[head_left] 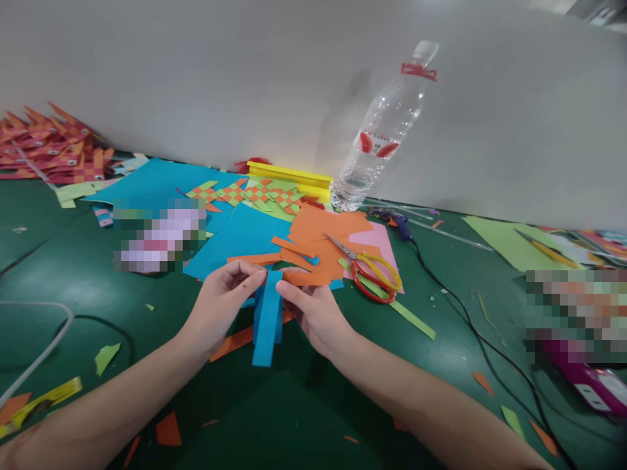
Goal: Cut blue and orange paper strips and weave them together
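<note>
Blue paper strips [267, 320] hang down between my two hands, crossed near the top by orange paper strips [308, 279] that stick out to either side. My left hand [228, 294] pinches the paper at its upper left with thumb and fingertips. On the other side my right hand [313, 310] is closed on it, the thumb at the blue strip's edge and the other fingers behind. Just beyond lie orange paper sheets [323, 232] and a blue sheet [240, 232]. Scissors [367, 267] with red and yellow handles rest to the right, blades pointing away.
A clear plastic bottle [386, 124] leans by the wall. Woven green-and-orange paper fish [255, 194] lie in front of a yellow holder [289, 176]. A blue glue gun [394, 220] trails a black cord [460, 303] across the right side. Red-orange woven pieces [53, 147] are piled far left.
</note>
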Motion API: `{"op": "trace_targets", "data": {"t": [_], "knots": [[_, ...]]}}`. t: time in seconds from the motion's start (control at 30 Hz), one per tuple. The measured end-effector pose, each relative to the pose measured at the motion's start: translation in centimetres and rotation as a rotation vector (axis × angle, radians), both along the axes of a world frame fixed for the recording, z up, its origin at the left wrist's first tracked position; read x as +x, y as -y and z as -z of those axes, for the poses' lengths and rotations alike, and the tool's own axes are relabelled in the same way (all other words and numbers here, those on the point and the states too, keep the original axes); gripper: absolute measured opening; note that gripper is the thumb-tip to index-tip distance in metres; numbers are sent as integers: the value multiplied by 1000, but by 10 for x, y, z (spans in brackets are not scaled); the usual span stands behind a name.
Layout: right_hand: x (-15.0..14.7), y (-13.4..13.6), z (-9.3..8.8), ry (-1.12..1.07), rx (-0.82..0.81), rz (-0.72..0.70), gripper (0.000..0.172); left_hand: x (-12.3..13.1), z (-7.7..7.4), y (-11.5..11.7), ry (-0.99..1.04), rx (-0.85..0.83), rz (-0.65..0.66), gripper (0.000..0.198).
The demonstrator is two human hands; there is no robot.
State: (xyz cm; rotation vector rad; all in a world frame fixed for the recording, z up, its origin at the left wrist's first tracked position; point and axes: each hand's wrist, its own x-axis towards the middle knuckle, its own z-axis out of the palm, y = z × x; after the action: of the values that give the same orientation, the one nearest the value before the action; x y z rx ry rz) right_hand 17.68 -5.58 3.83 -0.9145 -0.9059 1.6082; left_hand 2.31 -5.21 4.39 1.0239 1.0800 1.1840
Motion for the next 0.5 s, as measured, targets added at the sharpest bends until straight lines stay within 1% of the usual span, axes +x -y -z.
{"op": "trace_targets", "data": {"t": [0.2,0.37,0.5], "knots": [[1,1,-1,-30,-31,33,23,0,1,0,-44,-2,19,25],[1,1,0,11,-60,39,27,1,2,0,-53,-2,37,23],[1,2,2,50,-65,16,27,1,4,-2,-121,-24,46,29]]}}
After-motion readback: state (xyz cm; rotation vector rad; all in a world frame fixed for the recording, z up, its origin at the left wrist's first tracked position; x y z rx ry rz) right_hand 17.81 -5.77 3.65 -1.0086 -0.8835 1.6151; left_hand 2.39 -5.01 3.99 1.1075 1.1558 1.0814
